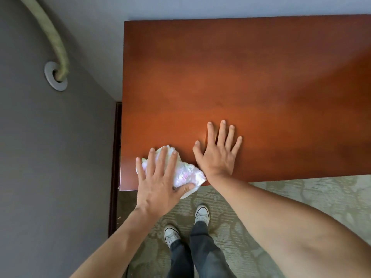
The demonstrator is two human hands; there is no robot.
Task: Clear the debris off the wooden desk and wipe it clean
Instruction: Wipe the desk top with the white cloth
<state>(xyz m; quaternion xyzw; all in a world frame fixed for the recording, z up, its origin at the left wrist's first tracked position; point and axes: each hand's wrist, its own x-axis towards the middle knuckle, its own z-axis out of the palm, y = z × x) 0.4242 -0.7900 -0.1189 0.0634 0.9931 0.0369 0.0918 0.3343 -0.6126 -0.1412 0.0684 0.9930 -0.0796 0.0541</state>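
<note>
Your left hand [158, 181] presses flat, fingers straight, on the white cloth [186, 171] at the desk's [241, 77] near-left corner; your right hand [217, 151] rests spread just beside it.

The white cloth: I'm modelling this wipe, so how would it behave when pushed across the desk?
The cloth looks soft and floppy: it lies bunched under the left hand. It probably slides easily on the smooth desk, though its overhanging corner may droop.

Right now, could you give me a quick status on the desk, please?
Left hand flat on white cloth, near-left corner. Right hand flat on bare desk. No debris visible.
</note>
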